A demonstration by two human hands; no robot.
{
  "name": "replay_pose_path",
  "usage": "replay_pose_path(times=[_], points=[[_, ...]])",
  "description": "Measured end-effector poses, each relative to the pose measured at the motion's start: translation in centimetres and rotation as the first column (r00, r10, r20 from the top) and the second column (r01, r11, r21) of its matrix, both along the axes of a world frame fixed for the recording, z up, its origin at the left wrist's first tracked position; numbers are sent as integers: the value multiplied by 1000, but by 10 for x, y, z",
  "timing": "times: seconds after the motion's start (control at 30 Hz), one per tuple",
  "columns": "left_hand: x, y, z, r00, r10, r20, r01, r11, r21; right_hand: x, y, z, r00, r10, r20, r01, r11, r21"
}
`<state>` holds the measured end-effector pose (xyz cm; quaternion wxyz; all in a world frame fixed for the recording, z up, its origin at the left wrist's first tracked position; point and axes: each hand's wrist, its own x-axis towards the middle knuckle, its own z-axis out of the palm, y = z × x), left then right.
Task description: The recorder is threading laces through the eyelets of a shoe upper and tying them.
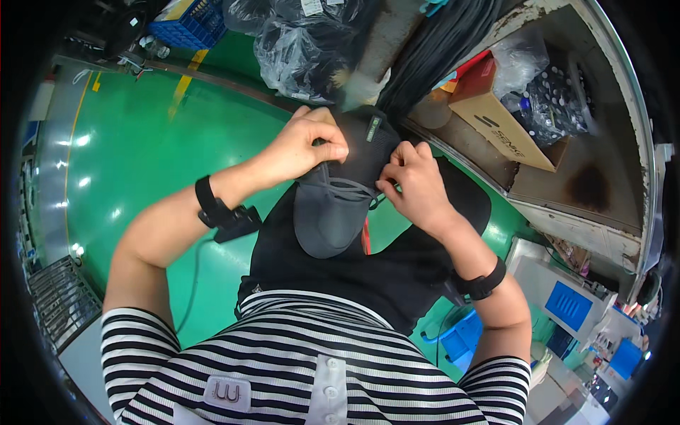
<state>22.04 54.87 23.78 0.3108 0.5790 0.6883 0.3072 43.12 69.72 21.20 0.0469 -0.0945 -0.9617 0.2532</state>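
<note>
A dark grey cap (330, 223) is held up in front of my lap, its rounded brim hanging toward me. Its far part is dark fabric bearing a small green label, and a thin grey cord runs across the middle. My left hand (312, 142) pinches the cap's left edge between thumb and curled fingers. On the opposite edge my right hand (416, 183) is closed in a similar pinch near the cord's end. What exactly lies between the fingertips is partly hidden.
Clear plastic bags (301, 57) and a blue crate (188, 27) lie beyond. At right, a worn metal bench (538, 195) bears a cardboard box (496, 117) with bagged dark parts, beside a bundle of black cables (443, 53). A blue stool (460, 336) stands at lower right.
</note>
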Motion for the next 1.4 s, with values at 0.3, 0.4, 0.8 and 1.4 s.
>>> replay_pose_path(times=[0.3,0.4,0.8,1.4], points=[[25,17,18,507,-52,-861,314,941,128,3,-113,47,868,-175,-464,-75,879,-471],[25,28,3,577,-271,-770,468,883,39,20,-146,67,930,19,-368,-308,585,-750],[38,15,33,671,-98,-735,217,974,69,57,-98,37,824,-566,12,348,489,-800],[64,33,21,535,-184,-824,335,942,7,39,-70,-12,752,-656,69,209,137,-968]])
